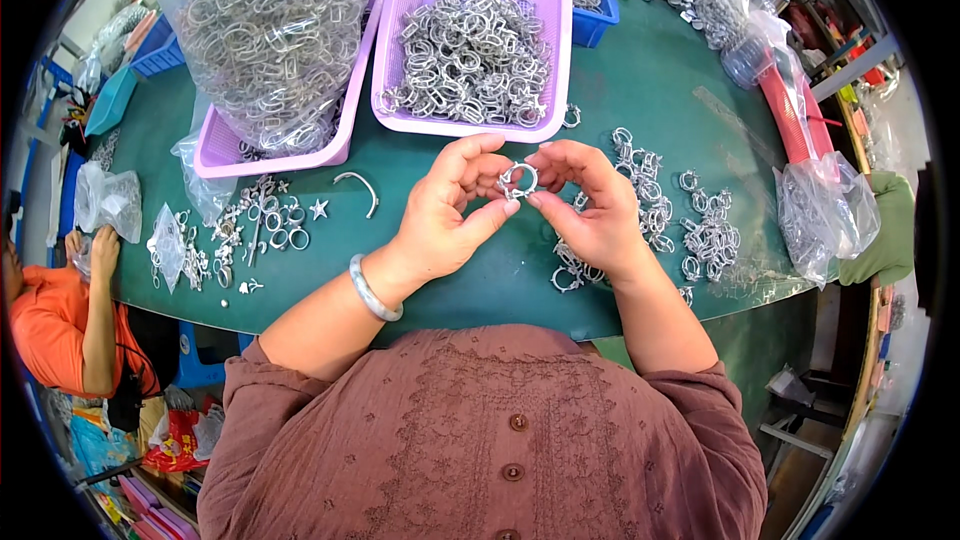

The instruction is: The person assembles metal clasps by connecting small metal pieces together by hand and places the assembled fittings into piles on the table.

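A small silvery metal ring with knobs around its rim (pixel 520 167) is held up over the near side of the table, in front of my chest. My left hand (pixel 450 208) pinches its left side between thumb and fingers, and a pale bangle circles that wrist. On the other side, the thumb and fingertips of my right hand (pixel 598 202) close on the same ring. Similar linked metal rings (pixel 650 205) lie in a loose pile beside and partly behind my right hand. A second cluster of rings (pixel 712 230) sits farther right.
Beyond my hands stands a purple basket (pixel 385 110) of metal pieces. Left of it, another purple basket (pixel 325 158) bears a bulging clear bag (pixel 280 30). Loose rings and a star (pixel 318 209) lie at left. A person in orange (pixel 60 325) sits at the left table edge.
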`<state>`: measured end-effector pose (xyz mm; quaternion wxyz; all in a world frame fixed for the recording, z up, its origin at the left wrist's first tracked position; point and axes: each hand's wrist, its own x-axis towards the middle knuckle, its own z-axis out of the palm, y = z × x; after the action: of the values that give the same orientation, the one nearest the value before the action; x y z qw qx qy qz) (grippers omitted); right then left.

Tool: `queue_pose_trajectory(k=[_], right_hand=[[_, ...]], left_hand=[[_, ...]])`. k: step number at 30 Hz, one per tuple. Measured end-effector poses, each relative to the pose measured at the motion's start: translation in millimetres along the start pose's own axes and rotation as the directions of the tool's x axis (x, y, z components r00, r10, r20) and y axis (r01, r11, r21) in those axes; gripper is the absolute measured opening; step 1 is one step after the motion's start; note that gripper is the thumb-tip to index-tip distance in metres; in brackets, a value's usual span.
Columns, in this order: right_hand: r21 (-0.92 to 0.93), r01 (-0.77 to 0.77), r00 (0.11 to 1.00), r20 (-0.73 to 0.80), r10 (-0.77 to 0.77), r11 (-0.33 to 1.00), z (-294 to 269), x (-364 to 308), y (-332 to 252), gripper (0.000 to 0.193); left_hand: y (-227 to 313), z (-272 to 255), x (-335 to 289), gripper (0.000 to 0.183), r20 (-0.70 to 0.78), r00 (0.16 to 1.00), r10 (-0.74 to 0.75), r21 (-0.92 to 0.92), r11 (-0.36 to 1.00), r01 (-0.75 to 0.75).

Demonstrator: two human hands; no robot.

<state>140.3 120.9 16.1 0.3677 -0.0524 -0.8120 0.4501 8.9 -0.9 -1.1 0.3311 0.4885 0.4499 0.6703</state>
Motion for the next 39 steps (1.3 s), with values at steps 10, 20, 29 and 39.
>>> queue_pose_trajectory(k=[10, 20, 29, 39], right_hand=[[-0.008, 0.020, 1.000, -0.013, -0.021, 1.000, 0.3, 0.3, 2.0, 0.044], [-0.025, 0.034, 0.999, -0.021, -0.034, 0.999, -0.7, 0.9, 0.3, 0.043], [-0.016, 0.027, 0.999, -0.028, -0.028, 0.999, -0.5, 1.0, 0.3, 0.041], [-0.027, 0.026, 1.000, -0.008, -0.026, 0.999, -1.7, 0.8, -1.1, 0.041]], left_hand=[[-3.2, -0.4, 0.5, 0.052, -0.015, 1.000, 0.000, 0.009, 1.000, 0.000], [-2.2, 0.2, 0.4, 0.049, -0.031, 0.998, -0.059, -0.023, 0.998, 0.058], [-3.7, 0.6, 1.6, 0.047, -0.018, 0.997, -0.073, -0.095, 0.993, 0.071], [-5.7, -0.4, 2.0, 0.045, -0.012, 0.995, -0.098, -0.152, 0.984, 0.095]])
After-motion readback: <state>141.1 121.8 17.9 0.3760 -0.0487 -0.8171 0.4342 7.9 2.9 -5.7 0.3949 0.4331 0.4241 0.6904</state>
